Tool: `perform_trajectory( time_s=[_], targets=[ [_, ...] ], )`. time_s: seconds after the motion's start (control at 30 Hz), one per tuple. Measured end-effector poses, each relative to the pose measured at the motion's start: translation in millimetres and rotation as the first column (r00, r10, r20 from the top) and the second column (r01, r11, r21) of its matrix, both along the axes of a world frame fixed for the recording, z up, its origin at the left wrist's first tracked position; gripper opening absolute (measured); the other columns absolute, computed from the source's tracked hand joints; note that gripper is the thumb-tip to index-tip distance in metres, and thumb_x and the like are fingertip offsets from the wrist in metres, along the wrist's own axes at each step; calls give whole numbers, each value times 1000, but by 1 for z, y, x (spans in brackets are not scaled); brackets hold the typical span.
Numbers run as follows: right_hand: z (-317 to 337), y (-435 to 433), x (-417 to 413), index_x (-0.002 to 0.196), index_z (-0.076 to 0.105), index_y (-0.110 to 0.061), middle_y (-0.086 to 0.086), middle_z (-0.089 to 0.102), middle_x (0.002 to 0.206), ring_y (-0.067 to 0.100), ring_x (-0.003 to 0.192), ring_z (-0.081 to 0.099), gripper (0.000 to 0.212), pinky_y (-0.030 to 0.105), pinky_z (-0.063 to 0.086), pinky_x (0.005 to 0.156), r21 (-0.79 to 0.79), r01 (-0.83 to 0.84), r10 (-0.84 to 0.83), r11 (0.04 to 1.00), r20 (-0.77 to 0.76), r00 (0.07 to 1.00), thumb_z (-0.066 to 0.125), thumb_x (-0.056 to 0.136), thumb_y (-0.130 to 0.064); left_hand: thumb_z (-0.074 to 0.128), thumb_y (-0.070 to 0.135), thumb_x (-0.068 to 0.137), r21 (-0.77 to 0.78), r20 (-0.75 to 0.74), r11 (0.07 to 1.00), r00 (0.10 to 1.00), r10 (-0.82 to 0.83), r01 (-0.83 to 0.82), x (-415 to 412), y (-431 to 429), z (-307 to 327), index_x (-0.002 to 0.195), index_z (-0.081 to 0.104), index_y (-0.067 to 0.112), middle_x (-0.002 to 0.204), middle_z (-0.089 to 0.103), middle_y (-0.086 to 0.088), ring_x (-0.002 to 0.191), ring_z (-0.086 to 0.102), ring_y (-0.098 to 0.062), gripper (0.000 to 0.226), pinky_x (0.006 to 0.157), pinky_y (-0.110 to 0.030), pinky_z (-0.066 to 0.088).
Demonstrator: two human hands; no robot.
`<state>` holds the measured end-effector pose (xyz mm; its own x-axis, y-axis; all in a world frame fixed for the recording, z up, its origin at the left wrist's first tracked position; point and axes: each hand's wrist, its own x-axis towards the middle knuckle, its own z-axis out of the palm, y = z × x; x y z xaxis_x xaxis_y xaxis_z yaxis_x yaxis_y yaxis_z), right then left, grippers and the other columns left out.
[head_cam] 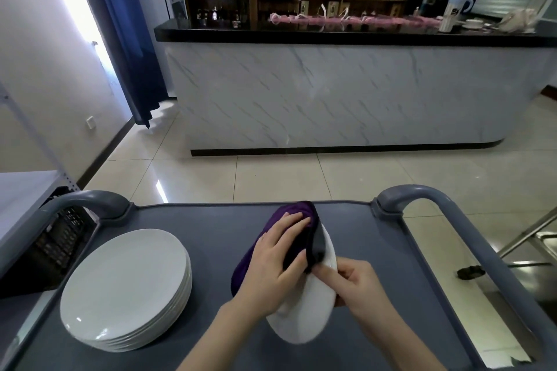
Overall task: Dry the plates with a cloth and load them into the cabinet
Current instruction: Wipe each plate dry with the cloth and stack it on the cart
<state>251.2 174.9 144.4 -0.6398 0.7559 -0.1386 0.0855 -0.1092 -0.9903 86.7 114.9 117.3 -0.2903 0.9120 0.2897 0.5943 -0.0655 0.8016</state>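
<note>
Now the left hand (278, 253) presses the cloth (245, 268) flat-fingered on the tilted plate (304, 313); the right hand (354, 281) grips its rim.

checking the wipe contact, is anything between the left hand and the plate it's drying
Yes: the purple cloth lies between the left hand and the white plate, covering the plate's upper part. The right hand grips the plate's edge just below the cloth.

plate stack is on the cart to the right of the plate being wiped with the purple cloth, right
No. The head view shows the plate stack on the cart to the left of the plate being wiped with the purple cloth.
</note>
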Motion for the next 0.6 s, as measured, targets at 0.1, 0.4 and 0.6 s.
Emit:
perform_trajectory(
  time_s=[0.1, 0.4, 0.6],
  targets=[
    [-3, 0, 0, 81, 77, -4, 17, 75, 80, 23, 72, 71, 23, 32, 56, 59, -50, 97, -100, 994, -62, 993, 69, 81, -26, 42, 51, 94, -60, 62, 997, 997, 55, -51, -10, 4, -11, 146, 34, 45, 150, 28, 31, 140, 31, 0, 54, 115, -44, 32],
    [5, 21, -20, 81, 78, -8, 13, 77, 90, 21, 77, 73, 19, 33, 59, 59, -286, 364, -431, 886, -222, 875, 63, 92, -13, 50, 44, 92, -20, 285, 995, 953, 104, -102, 31, -30, -46, 145, 30, 40, 154, 18, 36, 146, 17, 5, 57, 113, -7, 17],
    [-7, 8, -26, 95, 79, -17, 13, 77, 97, 26, 95, 74, 17, 33, 58, 76, -194, 318, -350, 928, -162, 922, 63, 94, -23, 37, 53, 88, -36, 121, 999, 992, 38, -34, 51, -17, -17, 143, 20, 51, 152, 8, 45, 147, 3, 8, 58, 122, -35, 3]
  ],
)
